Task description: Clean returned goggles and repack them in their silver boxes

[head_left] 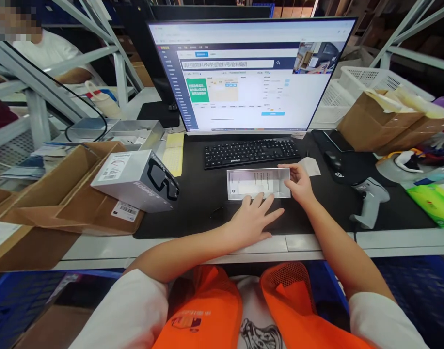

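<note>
A shallow white open box (pixel 240 184) lies on the black desk mat in front of the keyboard. Printed text shows on a white surface inside it. My right hand (pixel 300 183) grips the box's right end, its thumb and fingers at the end wall. My left hand (pixel 249 220) is spread out at the near side, fingertips by the front edge; whether they touch it I cannot tell. Left of it, a grey goggles box (pixel 134 182), printed with dark eyewear, leans tilted on an open cardboard box (pixel 69 189).
Behind the keyboard (pixel 251 152) stands a lit monitor (pixel 244 97). On the right are a mouse (pixel 334 161), a barcode scanner (pixel 371 201), a green packet (pixel 435 203), a tape roll (pixel 396 167) and cardboard boxes (pixel 380 121). A person in white (pixel 53 53) sits beyond the left frame.
</note>
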The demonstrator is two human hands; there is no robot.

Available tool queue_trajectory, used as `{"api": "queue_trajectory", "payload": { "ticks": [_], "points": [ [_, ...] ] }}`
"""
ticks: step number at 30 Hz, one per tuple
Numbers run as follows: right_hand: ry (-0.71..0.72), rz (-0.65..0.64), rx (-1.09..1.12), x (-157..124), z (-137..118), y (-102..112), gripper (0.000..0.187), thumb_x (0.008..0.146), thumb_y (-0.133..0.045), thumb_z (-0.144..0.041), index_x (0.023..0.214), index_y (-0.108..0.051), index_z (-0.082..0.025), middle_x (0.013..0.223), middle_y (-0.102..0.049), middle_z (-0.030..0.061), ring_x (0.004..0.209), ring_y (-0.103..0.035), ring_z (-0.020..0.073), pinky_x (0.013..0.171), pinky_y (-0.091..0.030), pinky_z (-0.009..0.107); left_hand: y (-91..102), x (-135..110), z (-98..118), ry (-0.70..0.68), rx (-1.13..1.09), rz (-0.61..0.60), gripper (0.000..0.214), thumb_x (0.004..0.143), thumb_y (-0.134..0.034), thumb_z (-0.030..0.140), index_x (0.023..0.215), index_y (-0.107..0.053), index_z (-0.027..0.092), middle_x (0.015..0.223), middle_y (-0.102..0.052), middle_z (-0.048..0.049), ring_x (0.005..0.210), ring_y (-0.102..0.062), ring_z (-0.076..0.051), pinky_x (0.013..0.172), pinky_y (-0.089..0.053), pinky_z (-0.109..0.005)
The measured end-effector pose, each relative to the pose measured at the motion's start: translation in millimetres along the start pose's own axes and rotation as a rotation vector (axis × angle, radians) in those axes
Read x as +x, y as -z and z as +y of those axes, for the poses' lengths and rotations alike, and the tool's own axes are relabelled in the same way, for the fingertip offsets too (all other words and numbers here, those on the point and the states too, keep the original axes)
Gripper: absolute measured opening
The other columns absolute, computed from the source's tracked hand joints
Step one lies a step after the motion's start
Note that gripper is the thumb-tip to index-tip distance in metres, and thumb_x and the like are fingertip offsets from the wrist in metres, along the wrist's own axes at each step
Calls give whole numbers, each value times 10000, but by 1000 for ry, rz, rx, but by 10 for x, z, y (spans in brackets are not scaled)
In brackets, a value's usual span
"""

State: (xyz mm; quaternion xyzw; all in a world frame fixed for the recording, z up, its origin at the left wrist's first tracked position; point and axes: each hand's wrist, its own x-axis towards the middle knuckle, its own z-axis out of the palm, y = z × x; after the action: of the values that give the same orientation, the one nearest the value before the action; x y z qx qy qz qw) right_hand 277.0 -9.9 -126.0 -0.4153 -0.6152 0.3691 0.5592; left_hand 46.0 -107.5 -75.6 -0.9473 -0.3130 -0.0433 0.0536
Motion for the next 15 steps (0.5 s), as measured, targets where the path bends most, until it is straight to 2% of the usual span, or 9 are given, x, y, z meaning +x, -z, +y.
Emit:
{"api": "queue_trajectory", "payload": {
  "ticks": [4,7,10,12,15],
  "points": [
    [-7,3,-63,38,74,4,401,814,-695,-403,1169,-572,-261,1296,-679,81,1254,-627,263,1098,-502,441,-6,21,-59,-23,-52,-11,864,827,-765,538,1561,-391,277,1637,-316,-221,1435,-387,-441,1046,-417,-599],
    [-61,-9,-197,80,115,32,575,896,-582,-648,1294,-568,-234,1345,-659,117,1280,-612,283,1139,-462,474,-1,43,-153,-33,-115,6,863,799,-817,430,1542,-413,260,1604,-362,-220,1472,-356,-432,1110,-378,-634],
    [-124,-58,-271,112,148,40,834,861,-471,-845,1385,-572,-204,1460,-594,134,1394,-525,298,1220,-367,486,28,57,-267,-60,-195,31,817,780,-839,334,1501,-469,236,1539,-433,-203,1481,-360,-402,1185,-334,-616],
    [-145,-82,-267,137,157,26,934,816,-425,-922,1374,-606,-196,1486,-577,129,1439,-479,300,1247,-324,484,75,60,-346,-89,-269,23,828,758,-858,312,1493,-484,230,1527,-442,-192,1463,-394,-377,1202,-354,-567],
    [-143,0,-277,179,63,25,1018,769,-356,-985,1307,-655,-173,1428,-617,154,1376,-533,321,1208,-372,519,183,57,-450,-69,-369,26,884,749,-869,323,1525,-452,248,1546,-414,-186,1427,-443,-365,1181,-412,-539]
  ]
}}
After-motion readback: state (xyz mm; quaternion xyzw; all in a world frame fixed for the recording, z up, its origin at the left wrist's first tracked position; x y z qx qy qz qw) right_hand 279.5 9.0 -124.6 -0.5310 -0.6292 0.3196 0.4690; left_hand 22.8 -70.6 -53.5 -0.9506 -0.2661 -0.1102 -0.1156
